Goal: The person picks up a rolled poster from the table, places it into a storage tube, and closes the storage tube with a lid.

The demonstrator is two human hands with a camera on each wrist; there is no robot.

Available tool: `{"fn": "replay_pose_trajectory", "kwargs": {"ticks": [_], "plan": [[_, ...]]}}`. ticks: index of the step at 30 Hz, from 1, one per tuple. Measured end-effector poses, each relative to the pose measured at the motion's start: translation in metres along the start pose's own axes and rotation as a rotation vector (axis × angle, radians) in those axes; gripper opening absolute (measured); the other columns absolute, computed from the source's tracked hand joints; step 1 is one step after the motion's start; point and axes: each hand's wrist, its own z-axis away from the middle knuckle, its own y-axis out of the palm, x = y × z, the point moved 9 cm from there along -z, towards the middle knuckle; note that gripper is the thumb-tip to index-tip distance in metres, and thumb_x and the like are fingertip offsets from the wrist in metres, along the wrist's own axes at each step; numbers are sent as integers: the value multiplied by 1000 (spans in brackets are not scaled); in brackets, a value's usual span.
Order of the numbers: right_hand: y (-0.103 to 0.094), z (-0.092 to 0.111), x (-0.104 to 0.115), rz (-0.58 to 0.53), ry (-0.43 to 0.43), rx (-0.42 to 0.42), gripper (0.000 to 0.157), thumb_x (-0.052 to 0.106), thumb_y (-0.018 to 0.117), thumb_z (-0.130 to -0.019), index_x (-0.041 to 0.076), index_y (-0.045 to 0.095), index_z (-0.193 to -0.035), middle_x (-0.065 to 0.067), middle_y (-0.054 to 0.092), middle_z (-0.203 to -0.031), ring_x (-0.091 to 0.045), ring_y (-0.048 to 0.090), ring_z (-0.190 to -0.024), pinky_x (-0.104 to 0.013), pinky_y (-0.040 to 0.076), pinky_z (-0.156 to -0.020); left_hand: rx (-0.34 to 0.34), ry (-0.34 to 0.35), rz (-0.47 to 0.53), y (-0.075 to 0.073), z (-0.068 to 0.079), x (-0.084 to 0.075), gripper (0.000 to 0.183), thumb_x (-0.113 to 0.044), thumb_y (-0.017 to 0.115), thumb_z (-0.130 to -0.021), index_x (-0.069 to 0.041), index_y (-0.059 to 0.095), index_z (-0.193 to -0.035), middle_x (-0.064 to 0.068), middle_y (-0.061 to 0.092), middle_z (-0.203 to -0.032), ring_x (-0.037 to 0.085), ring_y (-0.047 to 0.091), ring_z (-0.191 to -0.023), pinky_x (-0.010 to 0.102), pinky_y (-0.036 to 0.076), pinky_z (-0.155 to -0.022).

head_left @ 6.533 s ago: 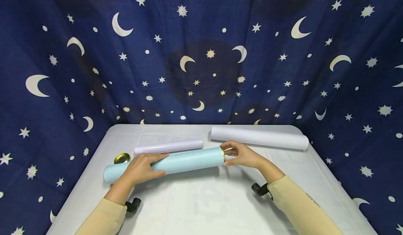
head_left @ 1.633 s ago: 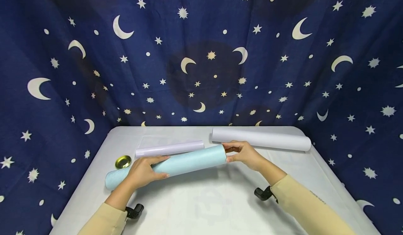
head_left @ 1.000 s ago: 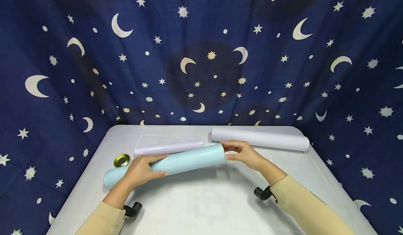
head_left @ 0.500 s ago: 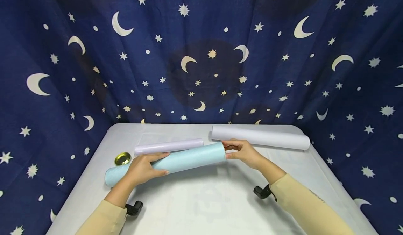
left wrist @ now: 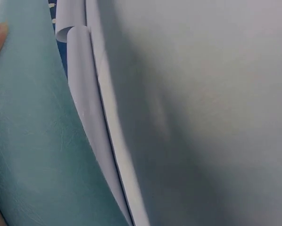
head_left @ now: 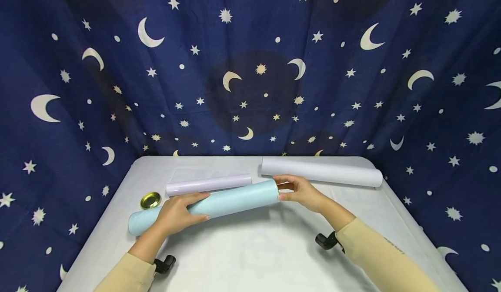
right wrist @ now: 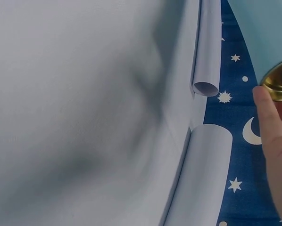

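A long light blue tube [head_left: 238,198] slants across the table, its right end raised above the surface. My left hand [head_left: 176,213] holds it left of the middle, thumb on the near side and fingers over the far side. At the right end my right hand [head_left: 300,192] grips the rim, with thumb and fingers on opposite sides. In the right wrist view a gold metal lid [right wrist: 278,84] sits in that end, and a fingertip touches its edge. In the left wrist view, only parts of the hand show beside the tube [left wrist: 32,122].
A second gold lid [head_left: 150,200] lies at the left, just behind the tube. A thin pale lilac roll [head_left: 209,184] lies behind the tube. Further right lies a thicker white paper roll [head_left: 321,172]. A dark blue curtain [head_left: 250,66] surrounds the white table [head_left: 258,253].
Since the oldest frame, the gold band at the tube's right end has shrunk to almost nothing in the head view. That end sits slightly higher. Both hands keep nearly the same places.
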Motion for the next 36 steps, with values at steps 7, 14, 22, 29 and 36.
{"fn": "replay_pose_trajectory", "kwargs": {"ticks": [7,14,22,29,36], "plan": [[1,-1,-5,4,36,23,64,12,77,-89,-1,49,-145,-23,51,-142,-42,50,-130,-36,53,-95,4,7,-5,-1,0,-1,68,-60,83,-72,-36,66,-133,-6,68,-128,26,65,-114,51,53,-91],[-4,-1,-9,45,78,36,63,11,78,-88,2,50,-143,-19,53,-142,-37,53,-128,-38,53,-95,23,51,-20,2,-4,-4,67,-57,84,-73,-34,66,-134,-8,67,-129,24,65,-116,49,52,-93],[-6,-4,-11,66,76,63,63,12,77,-89,0,49,-144,-22,51,-143,-41,53,-128,-38,53,-95,24,61,-74,1,-10,-5,65,-57,83,-73,-38,66,-132,-8,69,-125,22,67,-109,47,53,-88],[-9,-8,-8,84,75,71,63,14,77,-89,1,49,-144,-21,52,-143,-41,53,-128,-40,53,-95,29,90,-112,-7,-17,-9,65,-55,83,-74,-32,67,-133,-6,70,-124,20,68,-107,45,53,-87],[-7,-12,-3,121,47,84,62,13,76,-91,-1,49,-144,-23,51,-142,-43,53,-127,-39,54,-94,34,109,-147,-13,-19,-11,64,-56,82,-75,-34,66,-133,-5,70,-124,21,68,-109,46,53,-86]]}}
